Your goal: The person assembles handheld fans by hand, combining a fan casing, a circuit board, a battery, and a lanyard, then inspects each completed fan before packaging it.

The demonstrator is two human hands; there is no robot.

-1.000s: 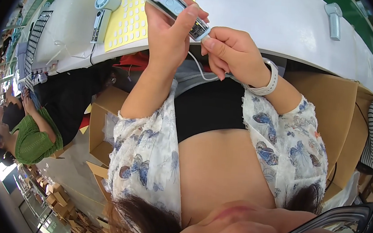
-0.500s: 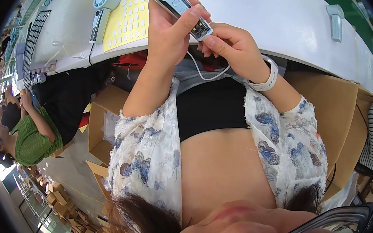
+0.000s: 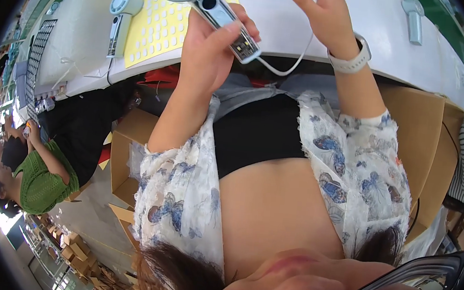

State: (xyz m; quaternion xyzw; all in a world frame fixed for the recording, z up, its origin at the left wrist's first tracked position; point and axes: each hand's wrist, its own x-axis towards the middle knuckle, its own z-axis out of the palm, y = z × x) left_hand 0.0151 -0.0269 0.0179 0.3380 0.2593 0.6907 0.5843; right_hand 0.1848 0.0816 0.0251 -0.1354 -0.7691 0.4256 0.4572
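Observation:
A light-blue handheld fan (image 3: 221, 20) with a clear handle, circuit parts showing inside it, rests in my left hand (image 3: 210, 46), fingers wrapped round the handle. Its small round display looks dark. Over the table to the right, my right hand (image 3: 331, 21) is raised, with a white watch at the wrist. A white cable (image 3: 285, 73) loops from beside the fan's lower end up to that hand, which appears to grip it; the fingertips are partly cut off by the upper picture edge. Whether the cable touches the fan cannot be made out.
A second blue fan (image 3: 119, 22) lies left by a yellow sheet (image 3: 156, 28) of white oval stickers. Another fan (image 3: 414, 23) lies on the white table (image 3: 360, 4) at far right. Cardboard boxes (image 3: 410, 127) stand below. A person in green (image 3: 47, 178) sits at left.
My right hand has moved from the fan's lower end up and to the right, drawing the cable along. The fan's lit display has gone dark. My left hand has barely shifted.

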